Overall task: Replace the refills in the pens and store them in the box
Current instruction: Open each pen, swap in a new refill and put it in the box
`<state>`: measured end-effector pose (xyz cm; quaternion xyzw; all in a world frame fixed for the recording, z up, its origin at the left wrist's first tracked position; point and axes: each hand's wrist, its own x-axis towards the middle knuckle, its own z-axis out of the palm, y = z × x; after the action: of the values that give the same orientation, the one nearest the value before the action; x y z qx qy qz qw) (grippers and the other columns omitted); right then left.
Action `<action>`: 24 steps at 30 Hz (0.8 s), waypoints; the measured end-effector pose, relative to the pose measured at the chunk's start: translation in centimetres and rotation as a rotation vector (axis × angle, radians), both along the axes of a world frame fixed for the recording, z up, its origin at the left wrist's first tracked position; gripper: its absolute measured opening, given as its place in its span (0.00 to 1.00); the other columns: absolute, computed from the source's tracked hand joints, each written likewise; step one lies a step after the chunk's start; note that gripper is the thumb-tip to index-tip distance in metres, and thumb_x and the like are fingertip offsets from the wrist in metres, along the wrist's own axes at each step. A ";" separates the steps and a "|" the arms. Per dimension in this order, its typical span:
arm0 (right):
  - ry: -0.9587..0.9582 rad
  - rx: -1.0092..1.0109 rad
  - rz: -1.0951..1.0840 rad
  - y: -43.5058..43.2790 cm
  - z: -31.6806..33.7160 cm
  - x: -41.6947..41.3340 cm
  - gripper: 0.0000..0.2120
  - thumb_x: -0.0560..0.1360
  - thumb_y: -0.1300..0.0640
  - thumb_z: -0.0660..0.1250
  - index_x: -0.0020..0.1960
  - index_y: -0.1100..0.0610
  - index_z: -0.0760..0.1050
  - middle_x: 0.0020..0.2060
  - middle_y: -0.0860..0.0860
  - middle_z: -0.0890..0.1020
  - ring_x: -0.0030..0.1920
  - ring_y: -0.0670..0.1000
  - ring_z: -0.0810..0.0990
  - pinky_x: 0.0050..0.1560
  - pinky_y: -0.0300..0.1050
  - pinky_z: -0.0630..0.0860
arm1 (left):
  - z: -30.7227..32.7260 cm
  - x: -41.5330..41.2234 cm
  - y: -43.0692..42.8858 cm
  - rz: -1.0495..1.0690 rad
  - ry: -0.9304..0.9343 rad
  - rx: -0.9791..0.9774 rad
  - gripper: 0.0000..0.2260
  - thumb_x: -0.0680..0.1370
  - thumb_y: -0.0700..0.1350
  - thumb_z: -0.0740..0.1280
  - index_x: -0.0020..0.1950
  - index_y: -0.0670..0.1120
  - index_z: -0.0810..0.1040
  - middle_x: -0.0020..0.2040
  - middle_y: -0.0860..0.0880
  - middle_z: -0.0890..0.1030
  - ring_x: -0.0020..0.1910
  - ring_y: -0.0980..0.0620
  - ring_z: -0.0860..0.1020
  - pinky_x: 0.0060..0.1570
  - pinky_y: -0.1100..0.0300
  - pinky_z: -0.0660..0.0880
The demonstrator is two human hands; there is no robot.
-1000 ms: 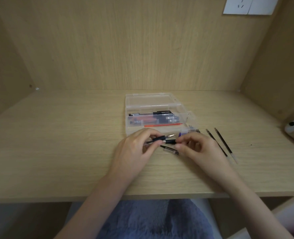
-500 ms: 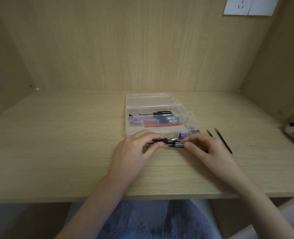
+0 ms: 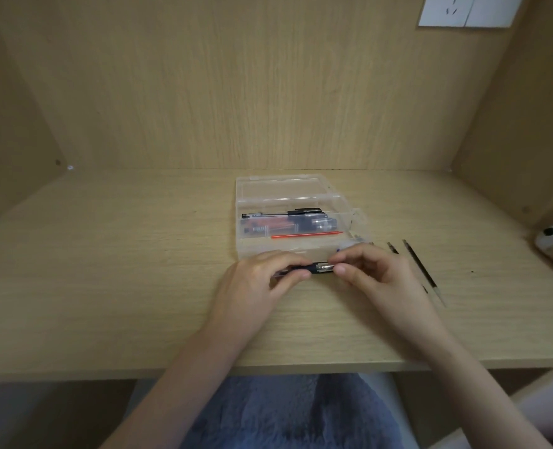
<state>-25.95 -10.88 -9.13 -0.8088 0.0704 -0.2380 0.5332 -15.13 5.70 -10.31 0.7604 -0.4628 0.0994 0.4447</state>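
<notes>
Our left hand [image 3: 252, 286] and right hand [image 3: 382, 280] pinch the pen [image 3: 317, 268]; its halves, apart a second ago, now join between our fingertips [image 3: 340, 270], nearly ready for the box [image 3: 281, 178].

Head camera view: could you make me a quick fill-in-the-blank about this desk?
The left hand and right hand grip one pen in front of the clear box, whose lid is ____. The thin loose refill inside the box is ____ in colour. The black refills lie on the desk on the person's ____ side of the box.
Missing words: open; red; right.
</notes>
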 end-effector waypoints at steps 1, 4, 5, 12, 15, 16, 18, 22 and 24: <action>-0.005 0.017 0.002 0.0 -0.2 0.1 0.05 0.71 0.63 0.70 0.44 0.54 0.81 0.34 0.46 0.82 0.35 0.43 0.78 0.42 0.34 0.73 | 0.0 0.0 0.0 0.005 0.002 0.000 0.07 0.72 0.51 0.70 0.49 0.54 0.82 0.43 0.62 0.81 0.38 0.67 0.76 0.43 0.58 0.76; -0.021 0.060 0.022 0.0 -0.5 0.2 0.05 0.70 0.65 0.71 0.43 0.57 0.81 0.30 0.49 0.81 0.33 0.44 0.78 0.41 0.33 0.73 | 0.0 -0.1 0.1 0.019 0.003 0.035 0.07 0.72 0.49 0.71 0.49 0.53 0.83 0.40 0.63 0.80 0.34 0.68 0.73 0.41 0.62 0.75; -0.027 0.066 0.023 0.0 -0.5 0.2 0.05 0.70 0.65 0.71 0.43 0.58 0.81 0.30 0.49 0.81 0.32 0.44 0.78 0.41 0.33 0.73 | 0.0 -0.1 0.0 0.019 0.015 0.043 0.07 0.72 0.49 0.70 0.49 0.54 0.83 0.40 0.62 0.81 0.35 0.67 0.74 0.41 0.61 0.75; -0.040 0.067 0.032 0.0 -0.5 0.1 0.05 0.70 0.64 0.71 0.43 0.57 0.82 0.30 0.51 0.81 0.33 0.43 0.78 0.42 0.32 0.73 | -0.3 0.0 -0.2 0.013 0.084 0.069 0.07 0.72 0.51 0.70 0.49 0.56 0.82 0.43 0.60 0.83 0.40 0.59 0.80 0.44 0.55 0.76; -0.033 0.061 0.039 0.0 -0.6 0.0 0.04 0.70 0.64 0.71 0.43 0.56 0.82 0.30 0.52 0.81 0.33 0.44 0.78 0.43 0.33 0.73 | -0.1 -0.1 -0.2 -0.010 0.118 0.089 0.07 0.72 0.49 0.70 0.50 0.56 0.82 0.41 0.59 0.83 0.40 0.59 0.80 0.44 0.54 0.76; -0.037 0.066 0.040 0.0 -0.6 0.0 0.04 0.70 0.63 0.70 0.43 0.56 0.82 0.30 0.52 0.81 0.34 0.44 0.78 0.43 0.33 0.73 | -0.1 -0.2 -0.2 -0.016 0.123 0.085 0.07 0.72 0.49 0.70 0.50 0.56 0.82 0.41 0.59 0.83 0.39 0.59 0.80 0.44 0.54 0.76; -0.058 0.080 0.033 0.1 -0.7 -0.1 0.04 0.70 0.63 0.70 0.44 0.57 0.82 0.30 0.50 0.81 0.33 0.43 0.77 0.41 0.32 0.73 | 0.0 -0.3 -0.3 -0.015 0.112 0.068 0.07 0.73 0.49 0.70 0.49 0.55 0.82 0.39 0.59 0.83 0.38 0.62 0.79 0.43 0.56 0.76; -0.097 0.097 -0.015 0.4 -0.6 0.0 0.09 0.71 0.56 0.67 0.50 0.56 0.81 0.32 0.45 0.82 0.35 0.43 0.78 0.41 0.30 0.72 | 0.7 0.0 -0.5 0.011 0.060 0.057 0.07 0.72 0.51 0.70 0.49 0.55 0.81 0.42 0.58 0.82 0.37 0.65 0.77 0.42 0.57 0.76; -0.090 0.060 -0.013 0.5 -0.6 0.1 0.14 0.71 0.51 0.65 0.55 0.52 0.79 0.37 0.45 0.83 0.38 0.46 0.80 0.43 0.32 0.74 | 1.7 0.8 -0.8 0.039 0.029 0.090 0.07 0.72 0.51 0.70 0.50 0.56 0.81 0.45 0.58 0.82 0.42 0.62 0.78 0.46 0.57 0.76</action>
<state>-25.85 -10.36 -9.73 -0.7805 0.0586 -0.2754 0.5582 -14.33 4.88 -8.58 0.7897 -0.4455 0.0760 0.4148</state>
